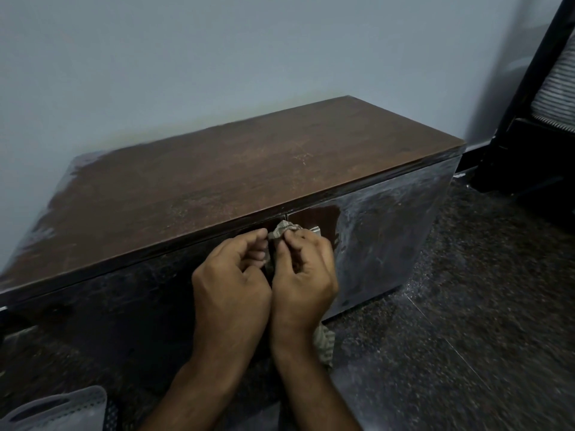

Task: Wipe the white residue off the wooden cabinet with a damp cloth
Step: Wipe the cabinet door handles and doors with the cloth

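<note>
While both hands, left (231, 276) and right (303, 269), pinch the cloth (284, 230) bunched at frame centre, cabinet (217, 178) front looks part-cleaned, with white residue (389, 213) left at centre right and along top's left edge.

The cabinet (236, 181) stands on the floor (466, 306) with its back against the wall (217, 51), and a frame (529, 104) stands to its right, near the cabinet's far corner. In front of the cabinet's doors the left hand (231, 284) and the right hand (303, 275) sit side by side, touching, with the cloth (283, 230) bunched between their fingertips and its tail hanging below the right wrist. A basket (62, 409) sits on the floor at the near left, well apart from the hands.
</note>
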Demonstrator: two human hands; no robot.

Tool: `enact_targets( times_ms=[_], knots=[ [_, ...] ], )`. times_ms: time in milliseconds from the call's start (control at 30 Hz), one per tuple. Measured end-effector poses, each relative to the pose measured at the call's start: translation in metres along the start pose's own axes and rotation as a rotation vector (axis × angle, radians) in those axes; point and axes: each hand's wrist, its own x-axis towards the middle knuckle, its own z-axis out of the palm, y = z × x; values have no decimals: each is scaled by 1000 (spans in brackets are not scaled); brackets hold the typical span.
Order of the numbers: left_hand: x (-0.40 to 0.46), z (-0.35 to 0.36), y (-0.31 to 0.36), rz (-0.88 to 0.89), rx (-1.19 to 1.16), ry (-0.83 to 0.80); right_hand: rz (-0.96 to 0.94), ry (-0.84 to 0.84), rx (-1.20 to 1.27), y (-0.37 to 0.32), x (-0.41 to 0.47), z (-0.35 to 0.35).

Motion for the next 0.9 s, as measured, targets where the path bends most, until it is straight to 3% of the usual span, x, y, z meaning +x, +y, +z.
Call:
enact_targets(
  times_ms=[100,267,567,733,900],
  knots=[
    [1,-2,-2,-7,-2,11,-43,-51,-43,21,-14,-7],
    [-2,-4,-3,-17,7,33,162,-61,-79,40,-36,-18],
    [-1,-8,0,-16,21,108,-150,-50,-9,17,-5,-3],
    [-2,-10,1,6,19,104,45,-86,-84,36,-30,-17],
    [-2,-7,1,13,26,102,-39,-95,-15,17,-8,-8]
  ],
)
